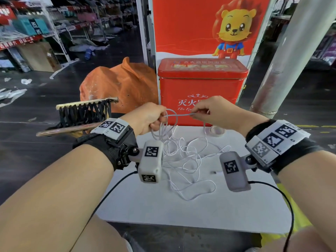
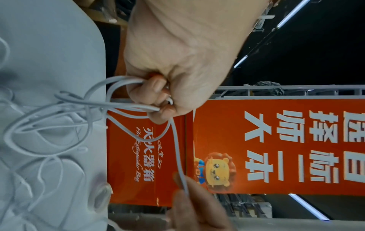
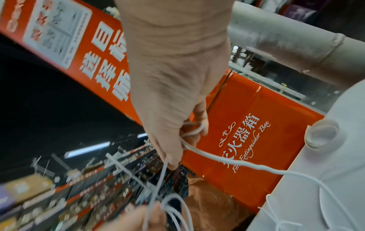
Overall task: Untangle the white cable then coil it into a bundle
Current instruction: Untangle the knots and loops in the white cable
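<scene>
My left hand (image 1: pixel 147 118) is clenched, its fingers (image 2: pixel 156 87) curled round several loops of the cable (image 1: pixel 183 157). My right hand (image 1: pixel 211 110) pinches one strand between thumb and fingers (image 3: pixel 173 150). Between the two hands that strand runs taut, nearly level, left to right, above the bench (image 1: pixel 200 211). The loops hang down from my left fist, and the rest lies below in a loose tangle on the bench, near a tape roll (image 1: pixel 217 130).
</scene>
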`<state>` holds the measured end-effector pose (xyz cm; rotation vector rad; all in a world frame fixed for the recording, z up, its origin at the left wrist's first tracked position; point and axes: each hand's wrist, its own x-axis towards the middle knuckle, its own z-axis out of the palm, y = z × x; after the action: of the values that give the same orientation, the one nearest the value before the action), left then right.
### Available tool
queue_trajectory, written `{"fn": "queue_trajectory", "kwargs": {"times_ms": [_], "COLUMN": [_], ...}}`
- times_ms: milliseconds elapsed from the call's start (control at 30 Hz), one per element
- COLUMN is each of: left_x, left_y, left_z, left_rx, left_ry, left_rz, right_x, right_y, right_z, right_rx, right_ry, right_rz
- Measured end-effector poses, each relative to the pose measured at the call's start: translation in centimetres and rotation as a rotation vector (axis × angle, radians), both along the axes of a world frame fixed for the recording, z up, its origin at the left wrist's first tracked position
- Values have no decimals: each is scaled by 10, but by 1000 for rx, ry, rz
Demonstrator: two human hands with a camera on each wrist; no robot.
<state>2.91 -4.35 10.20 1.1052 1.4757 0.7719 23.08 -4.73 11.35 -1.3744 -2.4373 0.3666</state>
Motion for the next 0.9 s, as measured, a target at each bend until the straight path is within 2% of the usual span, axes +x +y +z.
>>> {"fn": "queue_trajectory", "kwargs": {"times_ms": [133,233,300,467,533,667,900], "left_x": [-4,-6,-7,-7,-2,10,15], "left_y": [1,2,1,0,-4,-12,-13], "left_z": [-5,-6,-4,4,8,12,7], "left_rx": [6,13,8,-19,-4,-23,-52], "left_ry": [15,12,-13,-116,-107,-183,-199], "left_rz": [62,84,111,148,141,78,-10], "right_x": [3,2,0,-13,-22,-33,-38], "right_y": [3,4,3,-4,-6,-9,-13], "right_z": [-1,-1,1,1,3,8,6], "right_rx": [-25,-17,29,59,117,215,205], "right_ry": [135,145,59,-379,-466,-491,-426], "right_rz": [-28,-8,53,136,186,207,220]}}
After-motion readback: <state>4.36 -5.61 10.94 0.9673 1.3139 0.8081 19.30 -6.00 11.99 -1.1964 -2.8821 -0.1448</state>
